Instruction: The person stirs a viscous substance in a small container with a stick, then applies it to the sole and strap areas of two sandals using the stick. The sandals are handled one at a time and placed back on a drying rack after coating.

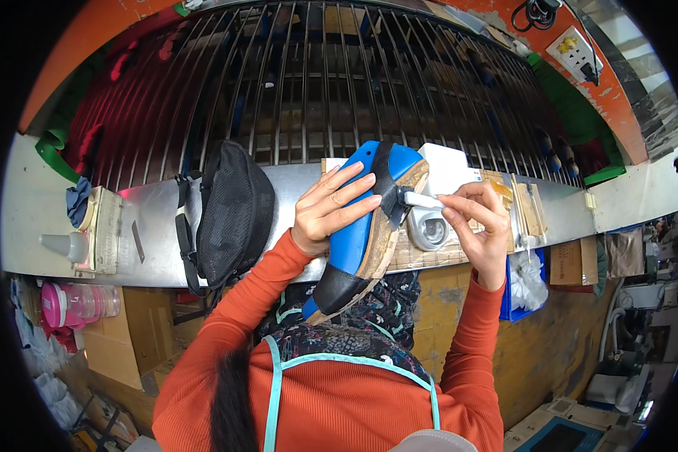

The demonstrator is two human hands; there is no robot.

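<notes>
My left hand (330,205) lies over a blue shoe last (352,239), fingers spread across its side and thumb hidden, holding it tilted above the table edge. Black straps (383,169) wrap the last, and a tan cork-like sole (390,226) runs along its right side. Between thumb and fingertips, my right hand (478,222) pinches a small white-handled brush (423,200). Its dark end touches the black strap at the sole's edge; the bristles are too small to make out. Just below the brush stands a white-rimmed clear cup (430,230).
A metal rod rack (309,83) spans the far side. On the steel table (154,248) lies a black mesh bag (236,211), left of the last. A white box (443,167) stands behind the cup. Below the table at right is a blue crate (525,305) with white plastic.
</notes>
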